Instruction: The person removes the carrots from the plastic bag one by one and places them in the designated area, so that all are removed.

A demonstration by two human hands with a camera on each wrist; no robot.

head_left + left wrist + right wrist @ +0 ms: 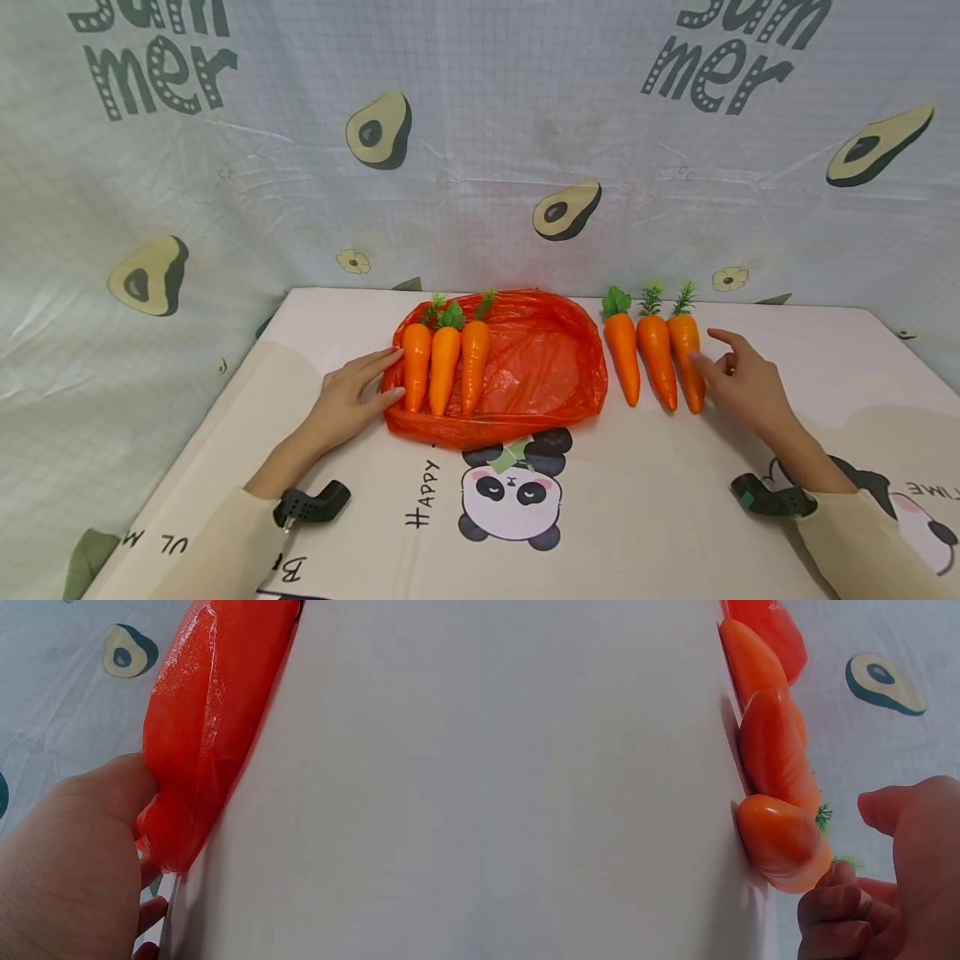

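Observation:
A red plastic bag [543, 358], rim spread wide, lies on the table with three orange carrots [445, 371] side by side in its left part. My left hand [348, 396] rests against the bag's left rim, fingers stretched along it and thumb touching the red plastic [199, 742]. Right of the bag lie three more carrots, green tops to the back: a left one [622, 358], a middle one [656, 362] and a right one [686, 362]. My right hand [750, 383] is beside the right carrot, thumb and index apart, other fingers loosely bent close to it [780, 844].
The table [645, 517] wears a pale cover with a printed panda [512, 496] in front of the bag. Behind stands a hanging cloth [465, 108] with avocado prints. A dark camera is strapped on each wrist.

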